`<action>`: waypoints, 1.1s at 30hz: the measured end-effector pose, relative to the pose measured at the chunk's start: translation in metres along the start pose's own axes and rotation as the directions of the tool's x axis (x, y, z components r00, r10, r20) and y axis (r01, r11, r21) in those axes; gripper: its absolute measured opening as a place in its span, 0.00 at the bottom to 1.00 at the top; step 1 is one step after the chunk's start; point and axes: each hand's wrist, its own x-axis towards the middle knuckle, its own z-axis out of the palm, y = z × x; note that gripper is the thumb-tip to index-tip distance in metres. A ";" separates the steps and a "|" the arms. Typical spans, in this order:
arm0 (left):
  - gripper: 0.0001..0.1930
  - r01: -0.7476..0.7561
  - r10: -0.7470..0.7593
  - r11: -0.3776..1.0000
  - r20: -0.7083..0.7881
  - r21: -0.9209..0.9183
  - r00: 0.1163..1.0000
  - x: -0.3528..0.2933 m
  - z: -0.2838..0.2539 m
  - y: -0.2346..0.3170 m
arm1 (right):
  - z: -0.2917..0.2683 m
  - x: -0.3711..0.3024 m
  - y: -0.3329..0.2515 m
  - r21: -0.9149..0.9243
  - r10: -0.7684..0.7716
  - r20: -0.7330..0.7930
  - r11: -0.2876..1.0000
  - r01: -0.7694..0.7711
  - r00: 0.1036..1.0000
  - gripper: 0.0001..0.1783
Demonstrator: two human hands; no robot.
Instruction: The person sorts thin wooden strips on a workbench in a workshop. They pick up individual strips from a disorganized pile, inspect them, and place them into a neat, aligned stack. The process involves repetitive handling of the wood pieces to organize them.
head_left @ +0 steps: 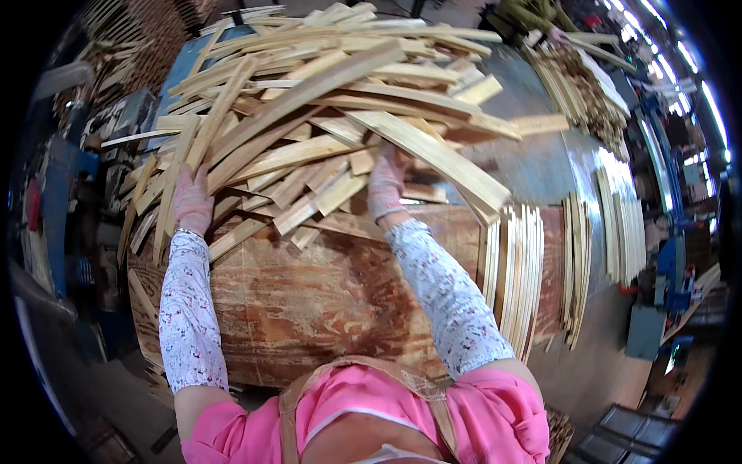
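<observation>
A big loose pile of pale wooden slats (309, 147) covers the far half of the worn wooden table (325, 286). At the pile's left side my left hand (193, 205), in a pinkish glove, is closed around the near end of a long slat (224, 112). My right hand (388, 182), gloved too, reaches into the pile's right part. Its fingers go beneath a wide pale slat (433, 155) that slopes down to the right, and they are partly hidden by it. This slat lies over others, its near end close to a neat row of slats (514, 271).
More lined-up slats (576, 267) stand along the table's right edge, with another bundle (621, 224) farther right. A thick stack (580, 93) sits at the far right, near another person's green sleeve (525, 15). Machinery (116, 124) stands at the left.
</observation>
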 end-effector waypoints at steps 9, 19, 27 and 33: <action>0.29 0.137 -0.113 0.977 0.146 -0.164 0.983 -0.124 -0.038 0.033 | -0.113 -0.027 -0.007 -0.238 -0.424 0.165 0.859 0.453 0.890 0.27; 0.27 0.378 0.061 0.591 0.507 -0.713 0.860 -0.346 0.030 0.063 | -0.343 -0.312 0.067 -0.527 0.255 -0.104 0.806 -0.271 0.961 0.35; 0.29 0.244 0.466 0.627 0.607 -0.740 0.644 -0.398 0.023 0.139 | -0.383 -0.418 0.186 -0.203 0.246 0.014 0.950 -0.238 0.969 0.32; 0.43 0.112 0.552 0.720 0.663 -0.685 0.506 -0.406 0.009 0.254 | -0.370 -0.402 0.144 -0.078 0.298 0.143 0.954 -0.290 0.944 0.29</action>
